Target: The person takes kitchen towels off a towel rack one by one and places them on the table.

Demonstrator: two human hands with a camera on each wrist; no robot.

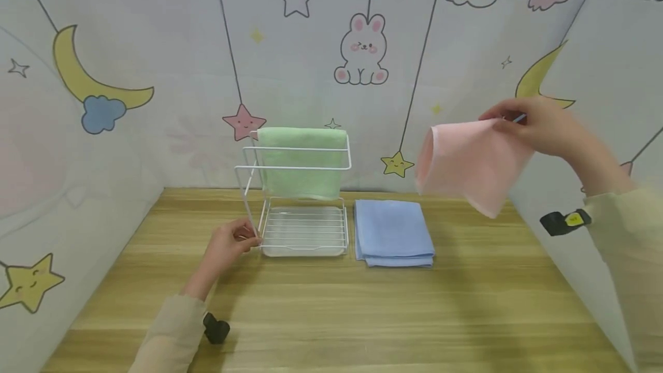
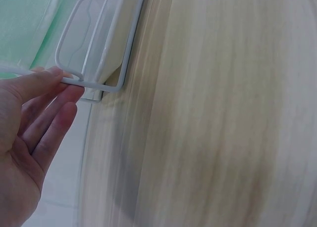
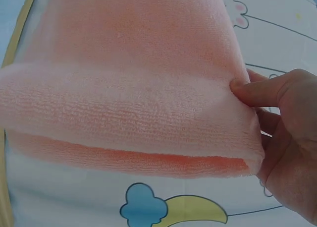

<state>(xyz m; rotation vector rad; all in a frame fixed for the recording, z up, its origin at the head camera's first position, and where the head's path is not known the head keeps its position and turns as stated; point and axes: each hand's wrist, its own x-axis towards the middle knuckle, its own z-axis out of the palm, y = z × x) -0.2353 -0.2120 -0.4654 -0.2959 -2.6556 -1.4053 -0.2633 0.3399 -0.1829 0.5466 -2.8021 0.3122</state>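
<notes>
A white wire rack point(image 1: 294, 168) stands on the table, with a green towel point(image 1: 303, 174) draped over its rear top bar. Low on the rack's left side, my left hand point(image 1: 231, 244) pinches the wire frame between thumb and fingers; the left wrist view shows the thumb point(image 2: 42, 83) on the wire. Up in the air at the right, my right hand point(image 1: 541, 125) holds a folded pink towel point(image 1: 468, 157) by its upper edge. In the right wrist view the pink towel point(image 3: 129, 98) hangs in a loose fold, its lower edges apart.
A folded blue towel point(image 1: 393, 232) lies just right of the rack. Under the rack's lower wires sits a clear tray point(image 1: 305, 251). Behind the wooden table point(image 1: 342, 315) rises a wall point(image 1: 311, 73) with cartoon prints.
</notes>
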